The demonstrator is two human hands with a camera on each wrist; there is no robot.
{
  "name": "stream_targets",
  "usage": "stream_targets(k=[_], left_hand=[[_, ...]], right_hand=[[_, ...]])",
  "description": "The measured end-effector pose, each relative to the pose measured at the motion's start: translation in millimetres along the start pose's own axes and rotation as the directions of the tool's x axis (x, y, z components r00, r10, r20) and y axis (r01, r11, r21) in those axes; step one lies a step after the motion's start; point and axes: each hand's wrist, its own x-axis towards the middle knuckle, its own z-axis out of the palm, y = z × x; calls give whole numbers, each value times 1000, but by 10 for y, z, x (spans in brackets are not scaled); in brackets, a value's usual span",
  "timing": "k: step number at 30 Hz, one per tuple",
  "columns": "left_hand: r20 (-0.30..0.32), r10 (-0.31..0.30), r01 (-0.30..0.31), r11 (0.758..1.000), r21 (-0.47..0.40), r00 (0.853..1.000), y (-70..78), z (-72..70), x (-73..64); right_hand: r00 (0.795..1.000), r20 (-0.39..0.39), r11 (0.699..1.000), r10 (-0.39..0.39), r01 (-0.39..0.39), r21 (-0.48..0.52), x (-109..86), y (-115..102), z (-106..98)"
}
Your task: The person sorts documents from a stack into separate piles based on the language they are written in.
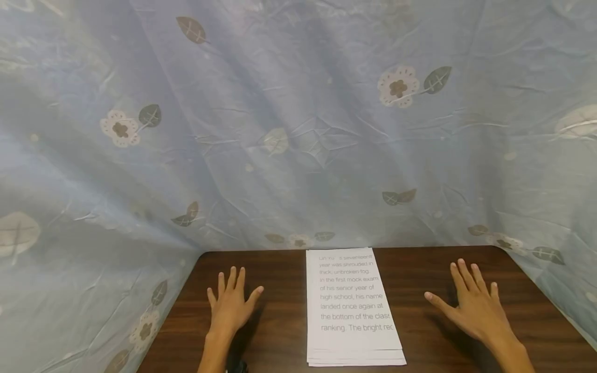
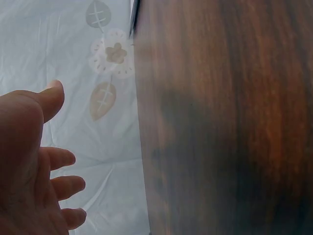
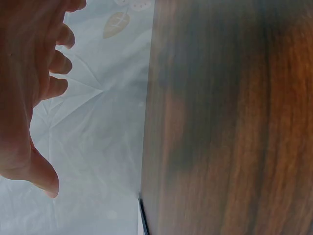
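A stack of white printed sheets [image 1: 352, 305] lies on the dark wooden table [image 1: 280, 311], its lower edges slightly uneven. To the left of the paper, my left hand [image 1: 229, 305] is held palm down with fingers spread, a shadow beside it. On the other side, my right hand [image 1: 478, 311] is spread the same way, apart from the sheets. Neither hand holds anything. In the left wrist view the left hand [image 2: 24, 166] shows its thumb and several fingertips over the table's far side. The right wrist view shows the right hand [image 3: 24, 98] likewise raised off the wood.
A pale blue cloth [image 1: 280, 197] with flowers and leaves hangs behind the table and along both sides. The table's far edge meets this cloth. A small dark object [image 1: 239, 367] shows by the left wrist at the bottom edge.
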Motion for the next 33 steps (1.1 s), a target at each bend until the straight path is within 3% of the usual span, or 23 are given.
stream_targets(k=[12, 20, 25, 33], left_hand=[[-14, -5, 5, 1000, -11, 1000, 33, -25, -43], [-37, 32, -33, 999, -25, 999, 167, -15, -33], [-36, 50, -51, 998, -38, 998, 272, 51, -16], [-101, 94, -104, 989, -102, 990, 401, 198, 29]], right_hand=[[1000, -3, 999, -17, 17, 49, 43, -87, -15], [1000, 0, 993, -27, 27, 118, 90, -219, 27], [999, 17, 987, -46, 43, 156, 136, -335, 96], [999, 3, 982, -50, 49, 182, 208, -507, 188]])
